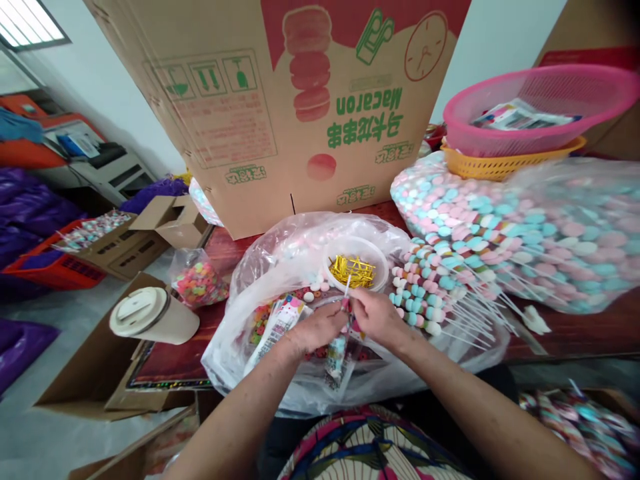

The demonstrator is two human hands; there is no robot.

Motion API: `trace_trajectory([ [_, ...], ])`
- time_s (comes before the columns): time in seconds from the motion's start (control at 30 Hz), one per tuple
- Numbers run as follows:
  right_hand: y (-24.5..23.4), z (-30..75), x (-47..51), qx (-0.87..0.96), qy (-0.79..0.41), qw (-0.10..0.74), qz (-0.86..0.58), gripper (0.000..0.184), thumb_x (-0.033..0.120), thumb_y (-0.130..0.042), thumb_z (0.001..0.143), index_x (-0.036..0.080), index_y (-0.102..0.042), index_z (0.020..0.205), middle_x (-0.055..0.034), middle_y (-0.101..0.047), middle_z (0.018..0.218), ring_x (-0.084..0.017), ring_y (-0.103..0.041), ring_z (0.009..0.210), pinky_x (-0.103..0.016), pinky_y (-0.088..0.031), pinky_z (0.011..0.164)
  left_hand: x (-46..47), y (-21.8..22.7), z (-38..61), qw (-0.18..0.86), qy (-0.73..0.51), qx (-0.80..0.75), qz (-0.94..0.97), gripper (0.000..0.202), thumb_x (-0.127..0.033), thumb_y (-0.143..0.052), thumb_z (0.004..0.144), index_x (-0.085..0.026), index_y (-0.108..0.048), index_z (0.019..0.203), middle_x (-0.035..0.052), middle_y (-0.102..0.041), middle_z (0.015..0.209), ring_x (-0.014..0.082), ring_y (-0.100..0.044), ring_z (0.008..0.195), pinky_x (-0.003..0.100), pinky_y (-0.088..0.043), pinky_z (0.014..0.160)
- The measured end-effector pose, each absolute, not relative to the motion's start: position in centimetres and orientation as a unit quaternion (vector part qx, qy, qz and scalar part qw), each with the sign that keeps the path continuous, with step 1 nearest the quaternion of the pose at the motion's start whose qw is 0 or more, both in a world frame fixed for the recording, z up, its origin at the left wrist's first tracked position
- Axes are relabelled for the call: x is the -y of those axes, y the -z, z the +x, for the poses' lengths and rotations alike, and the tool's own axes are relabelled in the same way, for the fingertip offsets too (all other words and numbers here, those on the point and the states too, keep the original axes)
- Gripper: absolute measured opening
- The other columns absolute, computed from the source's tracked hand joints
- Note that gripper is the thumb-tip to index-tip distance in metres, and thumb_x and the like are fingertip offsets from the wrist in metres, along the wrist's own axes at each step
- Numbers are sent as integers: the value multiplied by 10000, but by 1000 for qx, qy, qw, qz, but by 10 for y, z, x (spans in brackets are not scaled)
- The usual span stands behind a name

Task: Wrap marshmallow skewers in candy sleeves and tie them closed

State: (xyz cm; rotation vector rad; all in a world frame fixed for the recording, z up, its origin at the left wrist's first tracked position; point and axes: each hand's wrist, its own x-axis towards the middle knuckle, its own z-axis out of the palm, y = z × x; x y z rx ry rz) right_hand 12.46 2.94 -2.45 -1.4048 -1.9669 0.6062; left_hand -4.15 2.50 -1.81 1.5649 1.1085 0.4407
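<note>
Between my two hands is a wrapped marshmallow skewer [336, 357], its printed clear bag hanging down toward me and its white stick pointing away. My left hand [325, 327] is closed around the neck of the bag. The fingers of my right hand [375, 319] pinch at the same neck, by the stick; any small tie in them is hidden. Just beyond my hands sits a white bowl [383, 267] of gold twist ties [353, 271]. Flat printed bags [280, 327] lie beside my left wrist. Unwrapped marshmallow skewers [420, 293] are piled to the right of my right hand.
A large cardboard box [225, 120] stands at the back. Big bags of marshmallows [450, 193] lie to the right, under a pink basket [530, 137] and a yellow basket [493, 165]. At left are a white lidded cup [173, 322] and a bag of colourful candy [200, 283].
</note>
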Motion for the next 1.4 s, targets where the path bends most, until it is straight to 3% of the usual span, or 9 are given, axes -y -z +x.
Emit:
trace_trajectory([
  [0.17, -2, 143, -38, 913, -38, 237, -330, 295, 178, -368, 899, 147, -574, 1108, -146, -614, 1093, -276, -450, 1165, -465, -299, 992, -27, 18, -46, 662, -223, -430, 573, 133, -317, -532, 701, -190, -524, 660, 6, -563, 692, 169, -497, 731, 289, -422, 708],
  [0.43, -2, 144, -17, 976, 48, 35, -209, 232, 89, -388, 880, 127, -616, 873, -86, -627, 767, -217, -530, 814, -474, -309, 966, -27, 3, -47, 742, -77, -312, 588, 178, -329, -548, 705, -184, -531, 603, 3, -560, 582, 135, -531, 529, 267, -434, 577],
  [0.57, -4, 137, -14, 876, -256, 29, -408, 103, 108, -478, 766, 134, -575, 788, -133, -637, 828, -256, -557, 901, -444, -365, 912, -26, -13, -43, 468, -16, -359, 808, 102, -206, -506, 795, -171, -600, 778, 57, -660, 765, 204, -623, 724, 320, -480, 699],
  [0.7, -6, 134, -10, 779, -399, 35, -483, 202, 163, -291, 816, 185, -453, 698, -34, -543, 595, -170, -558, 593, -300, -461, 605, -10, -16, -35, 54, -29, -373, 926, 174, -97, -458, 823, -107, -613, 904, 137, -665, 879, 285, -627, 839, 427, -489, 769],
  [0.8, -15, 141, -13, 725, -505, 6, -468, 188, 157, -262, 778, 207, -398, 659, 62, -325, 404, -128, -453, 396, -243, -433, 480, 0, -3, -35, -15, -111, -313, 943, 221, -124, -411, 871, -100, -619, 942, 122, -660, 836, 269, -623, 769, 407, -506, 692],
  [0.9, -31, 149, -41, 701, -523, -12, -485, 236, 217, -300, 837, 180, -500, 718, 37, -461, 451, -123, -526, 452, -229, -450, 504, 0, 13, -37, 98, -262, -371, 886, 227, -158, -426, 870, -125, -650, 889, 103, -665, 799, 229, -619, 740, 360, -502, 683],
  [0.97, -37, 148, -72, 746, -369, -4, -554, 305, 271, -292, 928, 166, -574, 881, -16, -631, 683, -125, -618, 648, -224, -481, 614, -5, 21, -36, 285, -396, -469, 736, 185, -215, -503, 839, -151, -671, 793, 60, -656, 732, 186, -602, 694, 303, -486, 662],
  [1.1, -18, 126, -123, 759, -244, -63, -600, 209, 291, -473, 939, 153, -611, 1015, -76, -635, 1038, -180, -604, 953, -324, -490, 826, -14, 25, -39, 561, -511, -540, 364, 161, -310, -688, 667, -157, -655, 630, -28, -535, 514, 93, -472, 462, 210, -384, 466],
  [1.4, 6, 129, -139, 792, -178, -111, -574, 243, 343, -549, 907, 157, -604, 1053, -60, -619, 1054, -177, -601, 925, -369, -506, 809, -19, 24, -61, 641, -542, -514, 177, 307, -321, -807, 472, -130, -656, 658, -10, -577, 532, 91, -501, 443, 208, -402, 434],
])
